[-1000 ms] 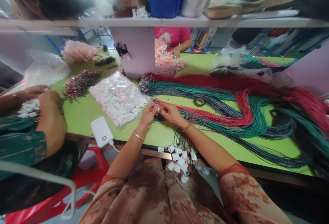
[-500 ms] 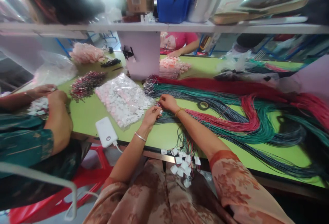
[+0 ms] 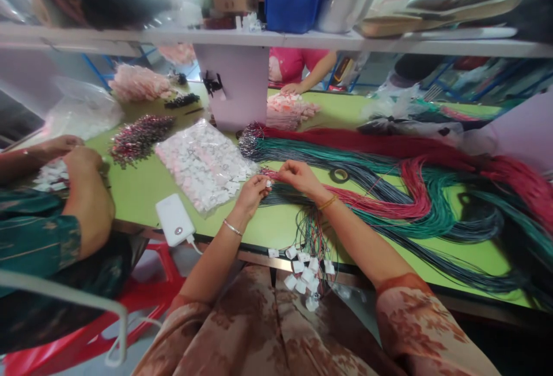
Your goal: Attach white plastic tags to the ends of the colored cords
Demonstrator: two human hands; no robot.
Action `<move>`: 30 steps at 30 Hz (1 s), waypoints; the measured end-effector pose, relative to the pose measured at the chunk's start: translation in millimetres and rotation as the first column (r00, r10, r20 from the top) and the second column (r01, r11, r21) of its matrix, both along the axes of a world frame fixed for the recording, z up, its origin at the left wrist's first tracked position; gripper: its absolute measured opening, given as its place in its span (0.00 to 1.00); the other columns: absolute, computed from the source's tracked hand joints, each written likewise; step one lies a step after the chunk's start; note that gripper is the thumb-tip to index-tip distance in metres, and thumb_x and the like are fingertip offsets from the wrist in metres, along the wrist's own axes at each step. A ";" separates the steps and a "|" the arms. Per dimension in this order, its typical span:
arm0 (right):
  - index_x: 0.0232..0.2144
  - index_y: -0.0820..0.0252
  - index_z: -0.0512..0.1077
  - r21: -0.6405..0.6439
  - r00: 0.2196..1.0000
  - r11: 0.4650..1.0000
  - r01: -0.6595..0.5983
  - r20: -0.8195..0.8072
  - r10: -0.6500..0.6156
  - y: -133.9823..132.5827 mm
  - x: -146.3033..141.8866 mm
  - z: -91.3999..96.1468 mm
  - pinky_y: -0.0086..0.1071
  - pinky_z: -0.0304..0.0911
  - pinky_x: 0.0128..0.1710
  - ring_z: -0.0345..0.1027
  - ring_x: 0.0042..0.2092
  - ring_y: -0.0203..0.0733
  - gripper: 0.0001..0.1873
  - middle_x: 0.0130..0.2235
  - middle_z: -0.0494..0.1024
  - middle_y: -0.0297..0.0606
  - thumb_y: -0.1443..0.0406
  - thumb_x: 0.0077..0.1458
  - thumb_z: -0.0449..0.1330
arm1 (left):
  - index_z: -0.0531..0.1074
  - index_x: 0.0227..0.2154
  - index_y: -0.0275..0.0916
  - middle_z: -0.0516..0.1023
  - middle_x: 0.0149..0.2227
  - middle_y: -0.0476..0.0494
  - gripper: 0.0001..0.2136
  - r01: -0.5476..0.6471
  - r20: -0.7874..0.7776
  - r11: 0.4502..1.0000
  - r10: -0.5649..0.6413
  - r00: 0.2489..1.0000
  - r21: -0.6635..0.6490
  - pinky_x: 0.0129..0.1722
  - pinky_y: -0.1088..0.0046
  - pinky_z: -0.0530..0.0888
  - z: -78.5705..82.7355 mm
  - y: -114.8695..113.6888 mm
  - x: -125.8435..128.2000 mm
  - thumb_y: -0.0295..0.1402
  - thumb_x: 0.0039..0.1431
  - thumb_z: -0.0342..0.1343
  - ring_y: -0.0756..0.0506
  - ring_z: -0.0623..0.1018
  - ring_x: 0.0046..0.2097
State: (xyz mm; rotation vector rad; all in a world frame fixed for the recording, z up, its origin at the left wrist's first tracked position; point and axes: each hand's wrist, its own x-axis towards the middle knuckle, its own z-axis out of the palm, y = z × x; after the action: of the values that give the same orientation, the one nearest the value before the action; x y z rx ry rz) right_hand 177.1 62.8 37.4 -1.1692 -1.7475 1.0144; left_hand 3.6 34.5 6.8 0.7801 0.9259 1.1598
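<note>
My left hand (image 3: pixel 254 193) is closed in a pinch on a small white plastic connector (image 3: pixel 268 183). Just to its right, my right hand (image 3: pixel 299 177) has its fingertips pressed together over the red wires (image 3: pixel 380 205); a thin wire seems to be in them, though the fingers partly hide it. Crimped metal ends of the red bundle (image 3: pixel 264 171) lie behind my fingertips. Below my hands, several white connectors (image 3: pixel 307 275) with wires attached hang over the table's front edge. A clear bag of white connectors (image 3: pixel 205 163) lies left of my left hand.
Green and black wire bundles (image 3: pixel 449 215) and a tape roll (image 3: pixel 339 175) lie to the right. A white power bank (image 3: pixel 175 220) with a cable is near the front edge. A co-worker's hands (image 3: pixel 82 157) work at left; another person (image 3: pixel 302 71) sits opposite. A shelf (image 3: pixel 276 41) crosses above.
My right hand has moved right, away from my left fingertips, along the red wires. My left hand keeps its pinch on the connector. The view has shifted slightly.
</note>
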 end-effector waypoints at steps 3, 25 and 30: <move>0.23 0.62 0.68 -0.048 1.000 0.999 0.018 -0.018 -0.019 -10.6 -3.0 -5.8 0.27 0.44 0.24 0.47 0.23 0.30 0.12 0.20 0.58 0.26 0.57 0.47 0.59 | 0.71 0.31 0.35 0.76 0.32 0.47 0.10 0.024 0.045 1.000 -0.024 0.999 0.001 0.29 0.79 0.67 1.8 -1.5 1.3 0.33 0.48 0.64 0.55 0.71 0.28; 0.21 0.60 0.62 0.045 0.996 0.996 -0.072 0.053 0.070 -27.5 -5.3 -23.0 0.26 0.47 0.24 0.49 0.24 0.31 0.15 0.20 0.60 0.28 0.56 0.52 0.54 | 0.76 0.31 0.34 0.75 0.25 0.48 0.13 0.018 -0.165 0.997 -0.004 0.986 0.080 0.26 0.79 0.64 -6.0 -2.7 10.4 0.37 0.44 0.66 0.55 0.70 0.25; 0.20 0.59 0.60 0.040 0.994 0.997 -0.062 0.088 0.058 -27.4 0.9 -22.0 0.27 0.45 0.24 0.48 0.24 0.30 0.16 0.20 0.59 0.28 0.56 0.51 0.56 | 0.77 0.32 0.35 0.74 0.25 0.47 0.13 0.054 -0.313 0.983 0.003 0.950 0.173 0.27 0.76 0.66 -2.1 -6.4 10.8 0.40 0.47 0.64 0.52 0.70 0.25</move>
State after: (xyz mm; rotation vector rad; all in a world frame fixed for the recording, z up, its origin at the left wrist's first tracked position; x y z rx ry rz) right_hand 178.0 35.4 15.4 -1.1553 -1.8736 0.9690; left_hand 14.4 28.1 4.7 1.1439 1.0769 1.1256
